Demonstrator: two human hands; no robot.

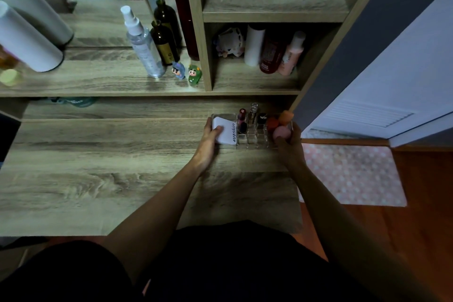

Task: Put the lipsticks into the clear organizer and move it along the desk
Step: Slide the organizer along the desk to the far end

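On the wood-grain table by the shelf unit, I see the clear organizer near the right edge, my left hand and right hand clasping its ends, fingers curled. It holds four lipsticks, three sponges, one white packet.
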